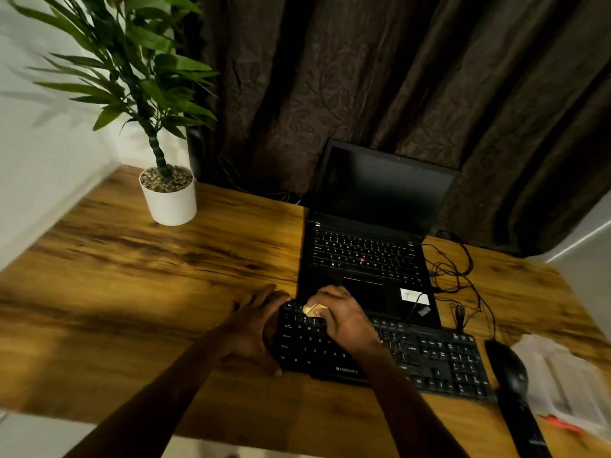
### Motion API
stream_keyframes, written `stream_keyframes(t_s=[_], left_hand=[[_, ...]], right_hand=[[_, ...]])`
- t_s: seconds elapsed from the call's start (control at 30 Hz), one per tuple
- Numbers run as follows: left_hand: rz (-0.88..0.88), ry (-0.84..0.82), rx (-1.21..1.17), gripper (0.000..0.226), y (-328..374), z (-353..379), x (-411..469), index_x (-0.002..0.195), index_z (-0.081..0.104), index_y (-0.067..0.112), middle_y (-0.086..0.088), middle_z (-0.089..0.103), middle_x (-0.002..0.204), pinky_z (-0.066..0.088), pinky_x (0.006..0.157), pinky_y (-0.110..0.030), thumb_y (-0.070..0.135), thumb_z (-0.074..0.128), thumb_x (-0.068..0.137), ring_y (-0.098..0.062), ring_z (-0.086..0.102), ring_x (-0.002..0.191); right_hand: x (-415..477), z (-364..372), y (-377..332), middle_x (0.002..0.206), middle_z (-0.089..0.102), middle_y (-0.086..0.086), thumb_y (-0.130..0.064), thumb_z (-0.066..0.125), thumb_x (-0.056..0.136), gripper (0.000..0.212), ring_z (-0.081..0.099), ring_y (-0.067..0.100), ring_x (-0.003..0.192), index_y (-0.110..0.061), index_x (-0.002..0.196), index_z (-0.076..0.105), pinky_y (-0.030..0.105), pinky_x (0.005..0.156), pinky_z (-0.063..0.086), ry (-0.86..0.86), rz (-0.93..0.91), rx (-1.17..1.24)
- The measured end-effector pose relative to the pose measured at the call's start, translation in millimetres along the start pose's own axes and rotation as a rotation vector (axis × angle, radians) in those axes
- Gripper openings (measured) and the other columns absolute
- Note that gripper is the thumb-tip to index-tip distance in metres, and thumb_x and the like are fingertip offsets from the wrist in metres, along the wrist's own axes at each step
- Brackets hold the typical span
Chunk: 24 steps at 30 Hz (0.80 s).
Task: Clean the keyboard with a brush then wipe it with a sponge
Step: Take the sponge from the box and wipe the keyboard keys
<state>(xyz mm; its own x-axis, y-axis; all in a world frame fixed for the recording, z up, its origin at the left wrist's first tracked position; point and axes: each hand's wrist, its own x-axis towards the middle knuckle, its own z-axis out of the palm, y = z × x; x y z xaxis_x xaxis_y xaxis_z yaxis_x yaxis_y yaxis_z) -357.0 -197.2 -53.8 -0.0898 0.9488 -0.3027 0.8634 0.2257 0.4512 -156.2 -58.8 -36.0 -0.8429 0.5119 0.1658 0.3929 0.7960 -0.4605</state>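
Yellow sponge (314,310), clenched in the right hand (344,317), is wiping the black keyboard's (429,358) top-left corner while the open left hand (256,328) is bracing its edge; pressing hard risks snagging keycaps

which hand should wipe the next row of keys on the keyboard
Right. The right hand already grips the yellowish sponge on the top-left keys of the keyboard. The left hand is spread against the keyboard's left end, seemingly steadying it, and holds nothing.
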Motion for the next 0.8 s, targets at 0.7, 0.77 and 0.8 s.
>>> stream_keyframes(t_s=[0.7,0.77,0.8], left_hand=[[-0.003,-0.03,-0.002,0.149,-6,4,3,0.156,-0.001,0.05,0.015,-0.022,0.164,0.014,0.115,-0.061,0.076,0.087,0.038,-0.032,-0.003,0.152],[-0.007,-0.028,-0.003,0.148,-4,4,3,0.155,-0.001,0.05,0.016,-0.021,0.164,0.014,0.115,-0.061,0.074,0.087,0.038,-0.032,-0.002,0.152],[-0.01,-0.03,-0.008,0.148,-4,3,2,0.155,0.0,0.05,0.015,-0.021,0.164,0.014,0.115,-0.061,0.073,0.088,0.039,-0.032,-0.002,0.152]], right_hand=[[-41,-34,48,0.108,0.064,-0.007,-0.003,0.065,0.09,0.026,0.055,0.018,0.097,-0.026,0.102,0.071,0.04,0.082,0.053,0.108,0.079,-0.065],[-37,-30,43,0.108,0.064,-0.008,-0.003,0.065,0.09,0.027,0.055,0.017,0.097,-0.026,0.102,0.071,0.039,0.082,0.053,0.123,0.068,-0.058],[-32,-27,36,0.109,0.064,-0.007,-0.003,0.065,0.09,0.027,0.055,0.017,0.098,-0.026,0.103,0.071,0.037,0.084,0.052,0.12,0.054,-0.045]])
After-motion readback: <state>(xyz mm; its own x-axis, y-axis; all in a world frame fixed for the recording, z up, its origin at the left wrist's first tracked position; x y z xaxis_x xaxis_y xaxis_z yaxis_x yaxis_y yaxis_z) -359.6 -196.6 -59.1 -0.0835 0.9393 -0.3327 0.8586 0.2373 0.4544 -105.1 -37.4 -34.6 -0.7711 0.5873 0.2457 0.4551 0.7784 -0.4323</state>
